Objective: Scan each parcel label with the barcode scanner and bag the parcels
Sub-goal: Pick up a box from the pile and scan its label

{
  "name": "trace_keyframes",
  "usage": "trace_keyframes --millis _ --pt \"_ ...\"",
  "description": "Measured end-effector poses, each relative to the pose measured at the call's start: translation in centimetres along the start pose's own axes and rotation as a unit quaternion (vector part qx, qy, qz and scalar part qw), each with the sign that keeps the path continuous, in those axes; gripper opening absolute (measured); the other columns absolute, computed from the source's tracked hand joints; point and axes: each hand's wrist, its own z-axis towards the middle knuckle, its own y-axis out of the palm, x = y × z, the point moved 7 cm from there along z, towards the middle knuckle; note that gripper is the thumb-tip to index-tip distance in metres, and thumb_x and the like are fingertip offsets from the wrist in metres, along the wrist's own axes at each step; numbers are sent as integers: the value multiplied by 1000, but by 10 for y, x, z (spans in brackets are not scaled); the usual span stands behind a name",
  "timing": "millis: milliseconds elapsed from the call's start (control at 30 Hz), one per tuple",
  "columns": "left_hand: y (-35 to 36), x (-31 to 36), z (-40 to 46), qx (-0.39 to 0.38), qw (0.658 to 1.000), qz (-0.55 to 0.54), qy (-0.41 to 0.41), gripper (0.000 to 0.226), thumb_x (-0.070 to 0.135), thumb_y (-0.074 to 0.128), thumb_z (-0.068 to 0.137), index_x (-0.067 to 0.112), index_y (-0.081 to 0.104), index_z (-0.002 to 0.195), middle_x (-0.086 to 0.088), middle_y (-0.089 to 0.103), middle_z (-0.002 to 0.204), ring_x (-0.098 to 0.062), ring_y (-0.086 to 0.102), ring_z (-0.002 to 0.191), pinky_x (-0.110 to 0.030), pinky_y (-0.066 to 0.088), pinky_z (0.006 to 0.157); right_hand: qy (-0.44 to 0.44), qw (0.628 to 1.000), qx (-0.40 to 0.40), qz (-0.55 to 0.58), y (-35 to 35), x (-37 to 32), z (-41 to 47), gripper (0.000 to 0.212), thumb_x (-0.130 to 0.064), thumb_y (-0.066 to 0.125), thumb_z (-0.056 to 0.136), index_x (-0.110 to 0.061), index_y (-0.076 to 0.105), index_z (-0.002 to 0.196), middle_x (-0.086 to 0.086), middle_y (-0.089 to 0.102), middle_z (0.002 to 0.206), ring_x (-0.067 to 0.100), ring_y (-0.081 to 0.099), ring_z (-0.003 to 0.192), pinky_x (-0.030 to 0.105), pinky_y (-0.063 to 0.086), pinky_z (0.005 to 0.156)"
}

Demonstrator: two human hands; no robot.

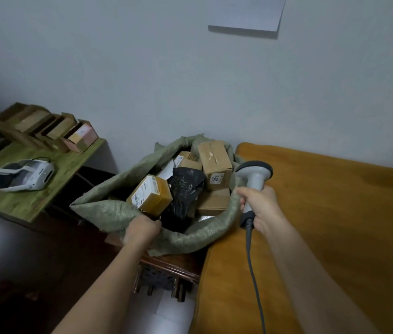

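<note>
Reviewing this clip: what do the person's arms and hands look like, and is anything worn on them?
Both forearms are bare for all that the view shows; no sleeve edge appears in it. The left hand and right hand wear no gloves. No watch, bracelet or ring is visible, though the fingers are partly hidden.

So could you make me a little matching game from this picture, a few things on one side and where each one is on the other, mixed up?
Things:
1. barcode scanner
2. yellow taped parcel
3. white label printer
4. pink-sided box

Places:
A. on the green table, its cable trailing off the front edge
B. in the right hand
C. in the open green sack, near the left hand
D. at the end of the row of boxes by the wall

Pairs: 1-B, 2-C, 3-A, 4-D
</note>
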Motion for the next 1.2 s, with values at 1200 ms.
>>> trace_keyframes --millis 1200 --pt "311 390 -313 -74 852 170 490 38 24 54 96 9 47 131 -10 44 134 -23 52 109 -31 43 88 -129 975 171 64 -484 -90 7 22 -2 62 89 -4 58 110 8 56 74 13 52 54 29 46 54"
